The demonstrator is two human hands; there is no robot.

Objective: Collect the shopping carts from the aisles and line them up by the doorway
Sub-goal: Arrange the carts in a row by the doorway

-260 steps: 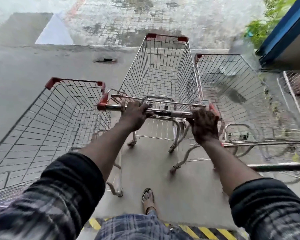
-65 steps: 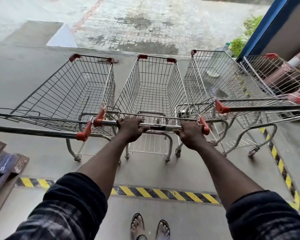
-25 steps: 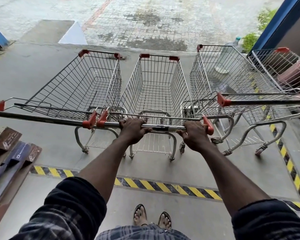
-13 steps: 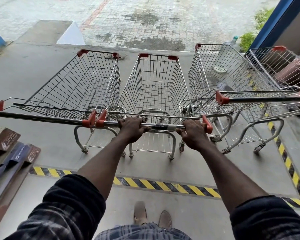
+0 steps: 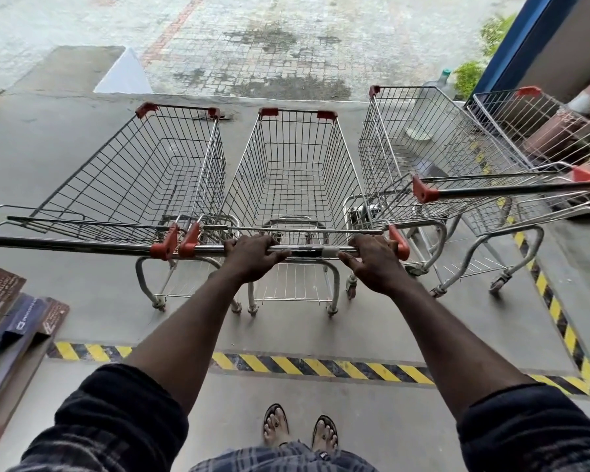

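At about nine o'clock a stack of flattened cardboard boxes lay on the concrete floor, clear of the carts; beside them, at ten o'clock, stood the left shopping cart, its handle end-cap touching or nearly touching that of the middle shopping cart, probably so the row would sit tight; the left hand was clenched over the middle cart's handle bar, fingers wrapped over the top, and the right hand gripped the same bar nearer its orange right end-cap, though its grip looked looser, with the fingertips spread; holding both ends of the bar likely gave steering control to square the basket with its neighbours. The middle cart sat at twelve o'clock, beyond the yellow-and-black hazard tape, with the person's sandalled feet at six o'clock just behind that line; the tape seemed to mark the parking bay by the doorway. At one to two o'clock the right shopping cart stood near the middle one but angled slightly away, and a fourth cart at two o'clock stood against the wall by a blue door frame; a small gap at the right remained to close.
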